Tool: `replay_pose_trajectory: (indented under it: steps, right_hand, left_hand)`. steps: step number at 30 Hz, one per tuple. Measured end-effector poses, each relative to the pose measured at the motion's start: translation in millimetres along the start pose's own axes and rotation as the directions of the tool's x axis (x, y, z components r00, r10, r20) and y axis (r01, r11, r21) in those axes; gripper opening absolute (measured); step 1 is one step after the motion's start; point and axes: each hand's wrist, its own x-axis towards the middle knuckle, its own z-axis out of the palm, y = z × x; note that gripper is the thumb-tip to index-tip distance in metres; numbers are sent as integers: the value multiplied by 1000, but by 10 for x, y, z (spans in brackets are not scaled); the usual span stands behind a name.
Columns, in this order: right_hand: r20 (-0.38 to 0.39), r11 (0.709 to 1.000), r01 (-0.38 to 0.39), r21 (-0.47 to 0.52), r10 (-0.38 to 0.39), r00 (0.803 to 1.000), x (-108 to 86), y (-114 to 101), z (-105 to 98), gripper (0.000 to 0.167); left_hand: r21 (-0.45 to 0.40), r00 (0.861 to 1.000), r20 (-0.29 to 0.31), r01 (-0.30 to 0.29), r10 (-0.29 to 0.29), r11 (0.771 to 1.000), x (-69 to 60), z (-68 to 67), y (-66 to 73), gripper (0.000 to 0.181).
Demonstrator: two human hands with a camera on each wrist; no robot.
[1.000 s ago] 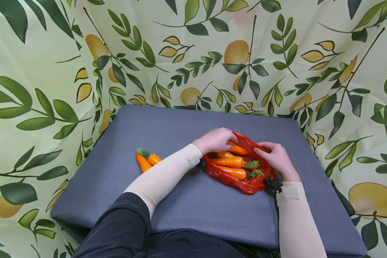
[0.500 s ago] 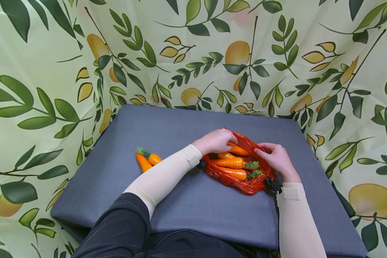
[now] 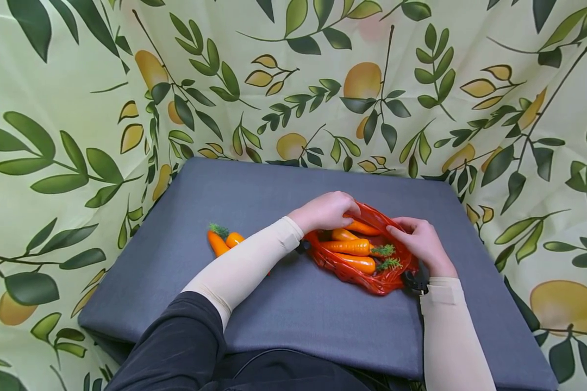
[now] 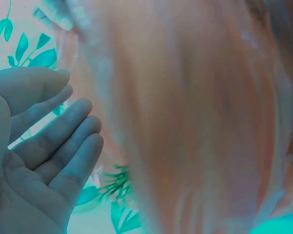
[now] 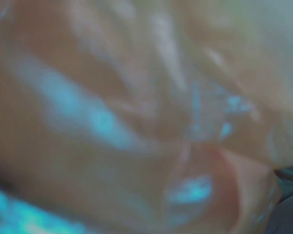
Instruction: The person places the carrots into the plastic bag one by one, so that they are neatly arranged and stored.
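Bag sits right of centre in the frame, mouth up, carrots inside with two sets of greens toward its right side. Right hand: grasping the bag's rim, thumb and fingers either side of the film. Left hand: at the upper-left rim, fingers long and loose in the left wrist view (whether thumb and index nip the film, I cannot tell). Step, as I judge it: spreading the mouth. Best done with an even, gentle pull both ways; thin film may tear or slip under a sharp tug, and greens may snag. More carrots lie left of centre, partly behind my sleeve.
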Motion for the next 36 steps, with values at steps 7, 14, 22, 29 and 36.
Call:
replay_pose_trajectory:
  steps: [7,14,22,29,36]
  right_hand:
    - [10,1000,-4,2,4,1000,-2,-1,3,57]
    - [15,1000,2,-6,-2,1000,-7,-11,13,57]
    - [5,1000,6,-15,-6,1000,-25,-35,18,54]
    - [16,1000,4,-12,-4,1000,-14,-37,10,57]
    - [24,1000,0,-5,0,1000,2,-15,11,59]
  left_hand:
    - [10,1000,-20,-1,1,1000,-126,-189,9,33]
    - [-5,998,-61,21,-21,1000,-340,-417,-24,36]
    - [-18,992,-124,0,-2,1000,-605,-654,-85,35]
    - [-23,985,-171,-6,2,1000,-878,-794,-169,37]
    - [-43,978,-208,-3,-6,999,-1144,-869,-273,38]
